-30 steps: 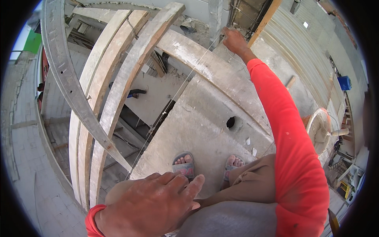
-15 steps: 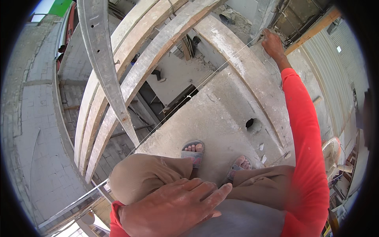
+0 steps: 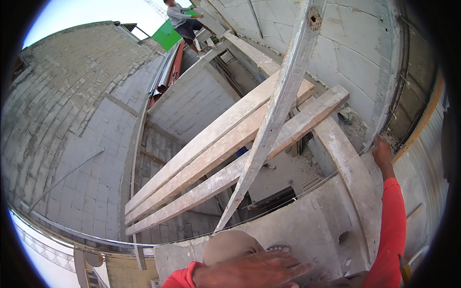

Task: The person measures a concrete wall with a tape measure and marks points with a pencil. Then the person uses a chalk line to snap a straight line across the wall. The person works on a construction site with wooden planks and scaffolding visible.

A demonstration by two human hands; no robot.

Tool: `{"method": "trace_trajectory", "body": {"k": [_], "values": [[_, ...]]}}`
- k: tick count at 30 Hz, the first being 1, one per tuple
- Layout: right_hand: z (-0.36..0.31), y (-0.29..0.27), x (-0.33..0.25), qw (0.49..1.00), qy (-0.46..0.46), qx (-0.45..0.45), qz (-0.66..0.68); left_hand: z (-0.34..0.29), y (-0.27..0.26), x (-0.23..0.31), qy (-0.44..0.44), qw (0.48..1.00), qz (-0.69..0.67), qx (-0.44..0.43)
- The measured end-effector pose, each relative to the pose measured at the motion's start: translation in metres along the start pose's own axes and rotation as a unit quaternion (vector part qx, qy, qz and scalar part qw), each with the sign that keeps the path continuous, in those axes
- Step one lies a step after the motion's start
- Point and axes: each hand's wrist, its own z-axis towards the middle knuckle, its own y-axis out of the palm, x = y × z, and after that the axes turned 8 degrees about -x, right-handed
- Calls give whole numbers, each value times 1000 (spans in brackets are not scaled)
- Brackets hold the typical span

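My right hand reaches out to the far right, at the foot of the block wall beside a metal post. Its fingers are closed on a thin string, which runs taut down to the left along the edge of the concrete slab. The exact grip is too small to make out. Close to my body, my left hand rests over my bent knee with its fingers stretched out, holding nothing. A sandalled foot stands on the concrete slab.
Several long wooden planks span an open shaft, and a grey metal bar crosses above them. A wide board lies along the slab. There is a round hole in the concrete. Another person stands on the far wall.
My view has tilted up, bringing the far walls and the other person into sight. My right hand stays at the post and my left hand stays by my knee.
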Motion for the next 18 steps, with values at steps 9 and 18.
{"method": "trace_trajectory", "body": {"k": [9,18], "values": [[1,-9,-12,999,32,-31,-14,-4,-6,14,-52,999,-2,-14],[22,20,49,998,21,-53,-18,-6,10,13,63,990,-127,17]]}}
